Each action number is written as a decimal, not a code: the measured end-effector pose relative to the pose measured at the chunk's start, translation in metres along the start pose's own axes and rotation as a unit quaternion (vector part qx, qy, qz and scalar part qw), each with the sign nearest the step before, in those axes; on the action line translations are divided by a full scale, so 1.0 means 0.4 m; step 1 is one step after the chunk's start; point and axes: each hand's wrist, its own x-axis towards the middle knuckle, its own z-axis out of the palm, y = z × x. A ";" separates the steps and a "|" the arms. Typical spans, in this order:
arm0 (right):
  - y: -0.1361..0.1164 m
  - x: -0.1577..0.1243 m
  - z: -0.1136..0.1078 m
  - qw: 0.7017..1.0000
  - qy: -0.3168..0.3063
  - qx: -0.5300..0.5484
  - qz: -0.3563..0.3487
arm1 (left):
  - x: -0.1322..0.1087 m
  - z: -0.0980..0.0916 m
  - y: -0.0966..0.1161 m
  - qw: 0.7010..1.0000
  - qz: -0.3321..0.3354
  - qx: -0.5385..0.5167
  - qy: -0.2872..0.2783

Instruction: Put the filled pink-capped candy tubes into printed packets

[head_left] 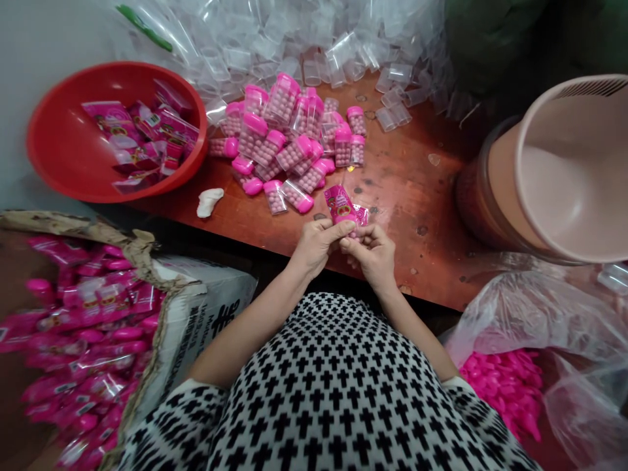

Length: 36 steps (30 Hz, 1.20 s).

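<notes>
Your desk is full, so one bump could send things sliding. The red bowl sits at its left end, by the near edge; a swinging arm could knock it off. The pile of pink-topped jars is loose and spreads toward the far edge, so a nudge could make it tumble. Your left hand and right hand both pinch a shiny pink wrapper and a small jar, close to the near edge. Squeezing too hard could crease the wrapper; slipping could drop the jar.
</notes>
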 end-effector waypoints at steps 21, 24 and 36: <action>0.002 -0.013 -0.004 0.990 -0.091 0.105 0.029 | -0.028 -0.021 0.001 0.996 -0.012 -0.091 0.004; 0.007 -0.002 0.013 0.991 -0.074 0.106 0.021 | -0.043 -0.018 -0.013 0.996 -0.019 -0.090 -0.018; -0.033 0.057 -0.047 0.999 -0.013 0.018 -0.034 | -0.214 -0.216 0.112 0.902 0.339 0.033 0.263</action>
